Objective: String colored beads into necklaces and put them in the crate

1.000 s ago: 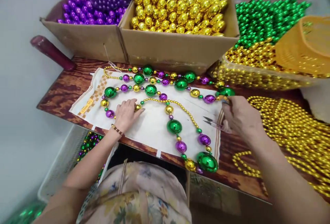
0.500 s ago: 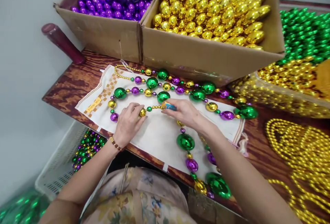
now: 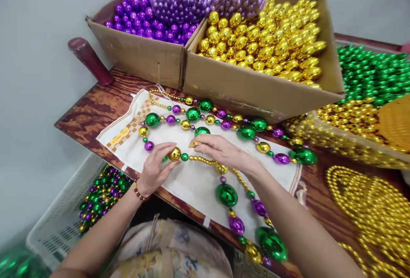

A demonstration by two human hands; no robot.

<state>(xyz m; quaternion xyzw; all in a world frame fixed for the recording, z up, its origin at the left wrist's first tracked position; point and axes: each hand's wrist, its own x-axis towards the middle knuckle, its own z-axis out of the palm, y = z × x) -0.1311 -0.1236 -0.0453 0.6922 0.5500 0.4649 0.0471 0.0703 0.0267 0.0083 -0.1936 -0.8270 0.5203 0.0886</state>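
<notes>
A long bead necklace (image 3: pixel 224 124) of green, purple and gold balls lies looped on a white cloth (image 3: pixel 195 179) over a wooden table. My left hand (image 3: pixel 155 169) pinches a gold bead (image 3: pixel 174 154) at the strand's end, just above the cloth. My right hand (image 3: pixel 221 150) hovers close beside it, fingers curled round a small orange-and-blue object (image 3: pixel 194 144) that I cannot name. A thin string of small gold beads (image 3: pixel 205 160) runs between both hands toward a large green ball (image 3: pixel 226 194).
Two cardboard boxes at the back hold purple balls (image 3: pixel 144 17) and gold balls (image 3: pixel 265 39). Green strands (image 3: pixel 371 73) and gold strands (image 3: pixel 371 209) pile up on the right. A white basket (image 3: pixel 64 222) with mixed beads sits below left. A maroon cylinder (image 3: pixel 89 60) stands far left.
My right hand came from the table's right side across to the left hand, holding the small object. The left hand lifted its gold bead slightly. The view shifted up and left.
</notes>
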